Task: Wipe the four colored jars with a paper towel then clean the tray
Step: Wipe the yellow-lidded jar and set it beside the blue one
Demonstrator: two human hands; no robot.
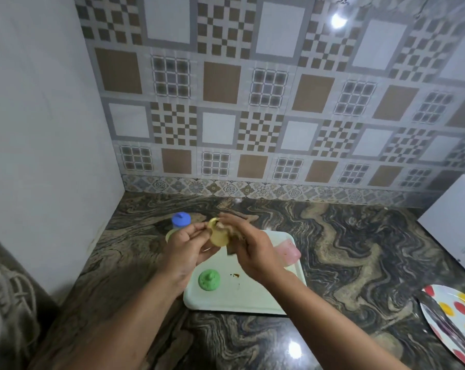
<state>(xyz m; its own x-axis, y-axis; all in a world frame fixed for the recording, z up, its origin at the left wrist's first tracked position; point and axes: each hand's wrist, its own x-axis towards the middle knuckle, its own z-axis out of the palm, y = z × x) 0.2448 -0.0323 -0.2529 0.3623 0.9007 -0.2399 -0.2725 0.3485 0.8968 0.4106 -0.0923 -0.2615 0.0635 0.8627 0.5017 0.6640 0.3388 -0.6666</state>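
Holding one yellow jar (pixel 218 237) between two hands.

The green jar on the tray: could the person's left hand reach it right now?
Probably, once freed. The green jar stands uncovered on the tray, just below the left hand, but that hand holds the yellow jar.

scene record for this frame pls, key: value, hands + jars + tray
left hand: holds the yellow jar above the tray's far left corner
right hand: fingers curled at the jar's top; paper towel not clearly visible
blue-lidded jar: upright on the counter, behind the left hand
green jar: on the tray, near left
tray: pale, brown stains near the middle
pink item: on the tray's far right, partly hidden
fourth jar: not identifiable
spotted plate: right edge of the counter
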